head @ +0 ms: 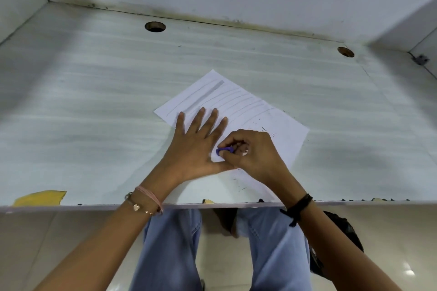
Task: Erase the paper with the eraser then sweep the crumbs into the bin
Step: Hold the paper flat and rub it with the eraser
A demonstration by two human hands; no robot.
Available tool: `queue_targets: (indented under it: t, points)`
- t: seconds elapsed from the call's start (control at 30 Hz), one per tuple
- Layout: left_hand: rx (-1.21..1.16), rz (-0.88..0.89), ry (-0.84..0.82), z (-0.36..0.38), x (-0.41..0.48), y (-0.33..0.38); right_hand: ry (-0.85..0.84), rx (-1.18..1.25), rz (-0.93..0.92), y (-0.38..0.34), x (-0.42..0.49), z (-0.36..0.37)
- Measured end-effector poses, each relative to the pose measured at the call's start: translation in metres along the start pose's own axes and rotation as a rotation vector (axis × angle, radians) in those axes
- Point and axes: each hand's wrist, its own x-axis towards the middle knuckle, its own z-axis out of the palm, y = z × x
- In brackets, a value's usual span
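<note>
Left hand [197, 146] spread flat on the paper [287, 136], right hand [250, 152] pinching a purple eraser [225, 149]; far lines remain, crumbs [262, 128] unswept.

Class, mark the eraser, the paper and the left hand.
eraser [224, 149]: head view, its visible purple edge.
paper [289, 134]: head view, bare right part.
left hand [196, 149]: head view, back of the hand.
</note>
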Motion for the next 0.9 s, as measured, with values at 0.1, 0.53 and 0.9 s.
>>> queue_targets:
  t: [0.1, 0.53, 0.9]
  points:
    - [-0.023, -0.016, 0.014, 0.002, 0.001, -0.001, 0.061, -0.098, -0.008, 0.002, 0.013, -0.006]
    - [0.027, 0.008, 0.035, 0.004, 0.001, -0.002, -0.083, -0.165, -0.085, -0.008, 0.008, -0.002]
    - [0.01, -0.01, 0.027, 0.005, 0.004, -0.001, 0.068, -0.113, -0.043, -0.004, 0.016, -0.006]
